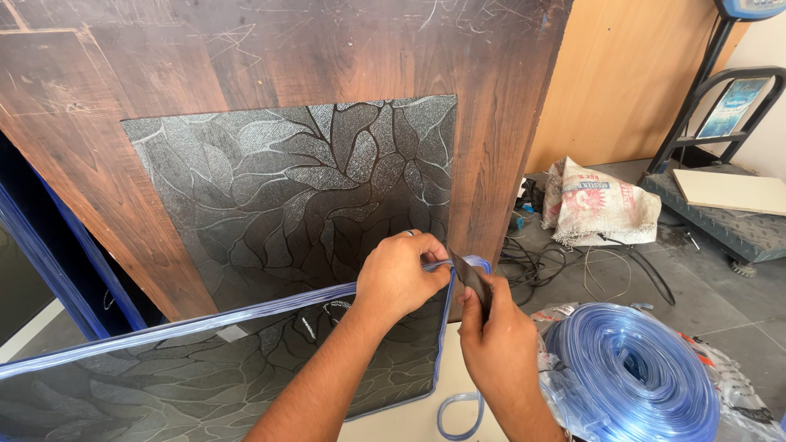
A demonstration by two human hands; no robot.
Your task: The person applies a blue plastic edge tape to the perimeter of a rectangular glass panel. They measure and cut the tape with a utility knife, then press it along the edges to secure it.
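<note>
The soft blue plastic edge strip (246, 315) is pinched by the left hand (401, 278) at the corner of the dark leaf-patterned glass sheet (295, 188). A small dark flat blade (472, 277) is gripped tight by the right hand (498, 336) beside that corner.

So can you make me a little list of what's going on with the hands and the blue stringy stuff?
Left hand: left hand pinches the clear blue plastic edging strip at the corner of the dark leaf-patterned glass sheet
Right hand: right hand holds a small dark flat blade against the strip's corner
Behind: second patterned sheet set in a scratched brown wooden board
Right side: big coil of clear blue plastic strip on the grey floor
Further back: printed white sack, black cables
</note>
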